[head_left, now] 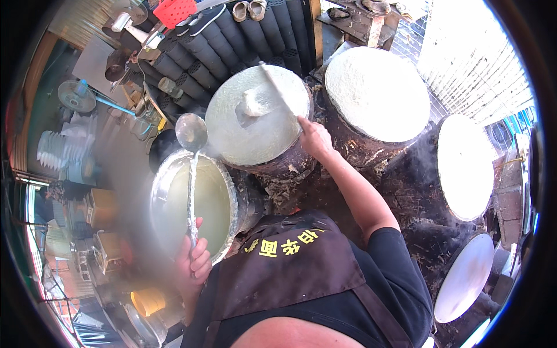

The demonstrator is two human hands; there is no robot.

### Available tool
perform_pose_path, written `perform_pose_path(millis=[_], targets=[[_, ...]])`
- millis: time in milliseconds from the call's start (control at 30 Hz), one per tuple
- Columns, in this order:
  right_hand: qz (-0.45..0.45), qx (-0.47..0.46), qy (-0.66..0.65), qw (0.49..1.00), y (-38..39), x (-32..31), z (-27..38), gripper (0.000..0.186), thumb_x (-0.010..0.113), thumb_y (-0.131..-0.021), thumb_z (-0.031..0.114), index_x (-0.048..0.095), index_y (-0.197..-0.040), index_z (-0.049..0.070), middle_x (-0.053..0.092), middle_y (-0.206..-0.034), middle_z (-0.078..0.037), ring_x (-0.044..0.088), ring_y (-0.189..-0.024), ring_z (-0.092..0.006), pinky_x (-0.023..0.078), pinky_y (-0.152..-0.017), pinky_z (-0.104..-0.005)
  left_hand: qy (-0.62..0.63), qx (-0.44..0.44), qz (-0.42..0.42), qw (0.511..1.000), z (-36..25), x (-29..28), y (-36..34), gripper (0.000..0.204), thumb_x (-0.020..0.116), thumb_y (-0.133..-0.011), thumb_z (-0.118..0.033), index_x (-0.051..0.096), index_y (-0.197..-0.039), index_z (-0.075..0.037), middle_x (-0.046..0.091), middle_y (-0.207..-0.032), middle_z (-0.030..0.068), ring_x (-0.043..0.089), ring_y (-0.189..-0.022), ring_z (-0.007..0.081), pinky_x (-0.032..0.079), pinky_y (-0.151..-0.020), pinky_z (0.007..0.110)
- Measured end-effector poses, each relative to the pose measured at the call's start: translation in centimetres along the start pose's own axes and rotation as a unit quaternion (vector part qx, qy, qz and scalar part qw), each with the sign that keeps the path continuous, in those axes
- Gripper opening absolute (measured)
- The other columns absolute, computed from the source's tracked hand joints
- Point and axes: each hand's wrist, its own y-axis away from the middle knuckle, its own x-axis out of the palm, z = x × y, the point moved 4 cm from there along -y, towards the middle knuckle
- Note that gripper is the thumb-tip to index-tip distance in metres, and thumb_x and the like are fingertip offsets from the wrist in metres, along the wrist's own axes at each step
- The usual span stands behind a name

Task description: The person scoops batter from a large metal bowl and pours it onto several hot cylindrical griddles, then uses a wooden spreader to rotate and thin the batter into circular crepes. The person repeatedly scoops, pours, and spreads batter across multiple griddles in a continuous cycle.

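Note:
My left hand [195, 262] is wrapped round the long handle of a metal ladle [191, 132]. The ladle's bowl is raised over the far rim of a deep pot [233, 203] of pale, milky liquid. To its right, my right hand [316, 139] grips one end of a thin, pale stick [279, 91]. That stick reaches across a round steaming top [232, 145] coated with a pale wet layer. Near the middle of this top lies a thicker white patch [255, 102] beside a darker spot. Whether the stick touches the layer, I cannot tell.
More drums with round white tops stand at the back right [377, 93], right [465, 168] and lower right [464, 278]. Black coal cylinders [232, 35] are stacked behind, with shoes [249, 10] on them. A fan [76, 95] and a yellow bucket [148, 302] are at left. Blur covers part of the left side.

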Motion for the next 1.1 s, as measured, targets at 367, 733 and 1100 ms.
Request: perform_pose_path(millis=[367, 733, 1100], targets=[[0.06, -0.105, 0.022, 0.992, -1.5, -0.3, 2.4, 0.043, 0.042, -0.088, 0.004, 0.056, -0.127, 0.017, 0.066, -0.088, -0.023, 0.067, -0.082, -0.0377, 0.053, -0.069, -0.0463, -0.007, 0.036, -0.023, 0.999, 1.8, 1.3, 1.1, 0.05, 0.035, -0.106, -0.03, 0.023, -0.148, -0.008, 0.036, -0.073, 0.0009, 0.032, -0.046, 0.006, 0.033, -0.036, 0.02], [0.05, -0.211, 0.04, 0.975, 3.2, -3.6, -0.2, 0.054, 0.05, -0.082, 0.004, 0.054, -0.133, 0.023, 0.065, -0.093, -0.021, 0.066, -0.082, -0.0361, 0.054, -0.069, -0.0431, 0.021, -0.008, 0.039, 0.999, 0.5, -0.8, -2.2, 0.048, 0.034, -0.105, -0.032, 0.027, -0.147, -0.009, 0.039, -0.073, 0.0016, 0.036, -0.048, 0.0079, 0.037, -0.036, 0.021], [0.036, -0.109, 0.019, 0.993, 13.6, -4.7, -0.9, 0.054, 0.056, -0.081, 0.004, 0.055, -0.132, 0.02, 0.066, -0.099, -0.019, 0.066, -0.084, -0.0382, 0.054, -0.074, -0.0445, -0.233, 0.014, -0.073, 0.97, -4.4, -4.5, -12.5, 0.031, 0.043, -0.103, -0.027, 0.045, -0.128, -0.009, 0.044, -0.069, 0.0009, 0.039, -0.047, 0.007, 0.035, -0.036, 0.021]])
